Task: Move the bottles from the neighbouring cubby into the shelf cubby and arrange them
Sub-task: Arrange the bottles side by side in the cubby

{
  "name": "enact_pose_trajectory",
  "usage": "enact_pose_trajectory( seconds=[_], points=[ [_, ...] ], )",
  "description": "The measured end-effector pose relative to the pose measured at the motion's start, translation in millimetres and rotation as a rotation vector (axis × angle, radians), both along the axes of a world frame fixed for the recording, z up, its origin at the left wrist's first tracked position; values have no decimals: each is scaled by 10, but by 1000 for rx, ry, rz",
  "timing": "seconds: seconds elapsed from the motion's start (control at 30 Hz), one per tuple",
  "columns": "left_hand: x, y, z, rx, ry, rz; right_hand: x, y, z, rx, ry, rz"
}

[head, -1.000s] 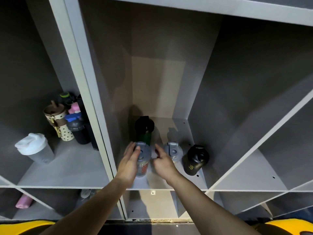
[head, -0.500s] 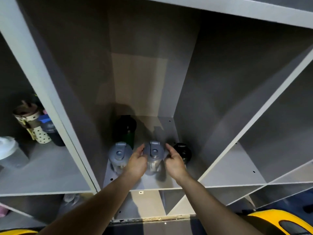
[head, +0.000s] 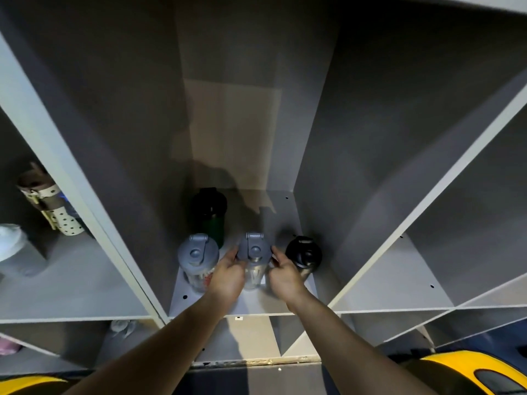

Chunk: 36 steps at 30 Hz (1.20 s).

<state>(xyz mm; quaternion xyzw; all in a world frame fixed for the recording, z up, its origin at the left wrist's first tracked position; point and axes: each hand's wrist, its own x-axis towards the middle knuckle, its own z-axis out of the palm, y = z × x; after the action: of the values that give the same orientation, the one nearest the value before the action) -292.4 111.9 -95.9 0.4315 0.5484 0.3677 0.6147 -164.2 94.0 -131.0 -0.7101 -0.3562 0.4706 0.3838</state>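
Observation:
In the middle cubby [head: 256, 305] several bottles stand upright. A clear bottle with a grey flip lid [head: 253, 249] sits in the front row's middle, and both hands grip its sides: my left hand [head: 228, 276] on the left, my right hand [head: 285, 276] on the right. To its left stands a second grey-lidded clear bottle [head: 197, 256]. A black-lidded steel bottle [head: 303, 253] stands to the right. Behind the left one is a dark green bottle [head: 209, 213].
The left neighbouring cubby [head: 71, 280] holds a polka-dot bottle [head: 58, 218], a white-lidded shaker [head: 12, 246] and others half hidden by the divider. The right cubby [head: 399, 280] holds nothing visible. Lower cubbies show a bottle [head: 122, 327] and something pink [head: 8, 347].
Both hands left the left grey-lidded bottle and took hold of the middle one. The view shifted right, so the left cubby slid toward the frame's edge.

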Motion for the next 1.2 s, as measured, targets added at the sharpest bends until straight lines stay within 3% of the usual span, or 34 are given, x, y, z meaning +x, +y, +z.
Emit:
enact_pose_trajectory(
  seconds=[0.5,0.77,1.03,1.1,1.2],
  points=[
    [-97,-31,-6,-17,72,-80,48,76,-383,2,46,27],
    [-114,-60,-14,7,113,-127,35,34,-272,-9,-7,52],
    [-123,-81,32,-28,95,-35,67,-64,-71,-21,-24,54],
    [-146,-117,55,8,168,-39,118,-88,-69,5,-64,52],
    [-90,-176,134,261,309,-39,228,-120,-86,68,-122,11]
  ],
)
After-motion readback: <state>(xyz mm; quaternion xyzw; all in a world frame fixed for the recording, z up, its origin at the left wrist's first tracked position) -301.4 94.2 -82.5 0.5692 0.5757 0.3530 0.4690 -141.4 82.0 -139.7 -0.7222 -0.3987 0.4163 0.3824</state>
